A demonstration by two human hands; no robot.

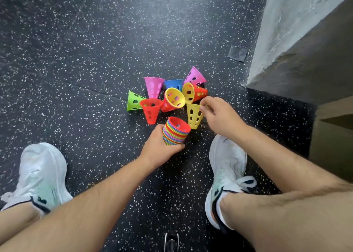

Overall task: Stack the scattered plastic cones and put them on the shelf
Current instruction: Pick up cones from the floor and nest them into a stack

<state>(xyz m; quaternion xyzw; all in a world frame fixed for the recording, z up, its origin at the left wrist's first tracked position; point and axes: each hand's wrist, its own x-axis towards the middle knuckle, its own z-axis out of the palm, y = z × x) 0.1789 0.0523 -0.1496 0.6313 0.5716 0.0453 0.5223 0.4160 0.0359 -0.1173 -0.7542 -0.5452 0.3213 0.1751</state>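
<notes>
While the left hand (pixel 159 148) clamps its fingers on the stack (pixel 176 131), mouth up to take more, the right hand (pixel 219 116) pinches a yellow cone (pixel 194 117) by its rim. Beside them lie other cones (pixel 150 110)

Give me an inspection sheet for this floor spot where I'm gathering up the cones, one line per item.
Surface: black speckled floor, with seams showing.
Job's things: multicoloured cone stack held up; yellow cone beside it; lying loose on the floor are a green cone, red cone, two pink cones, a blue cone and two yellow-in-red pairs.
Clutter: dark square patch on the floor.
Grippers: left hand grips the cone stack; right hand pinches the yellow cone's rim.
Cables: nothing seen.
Surroundings: grey wall at right; white shoes on either side.
</notes>
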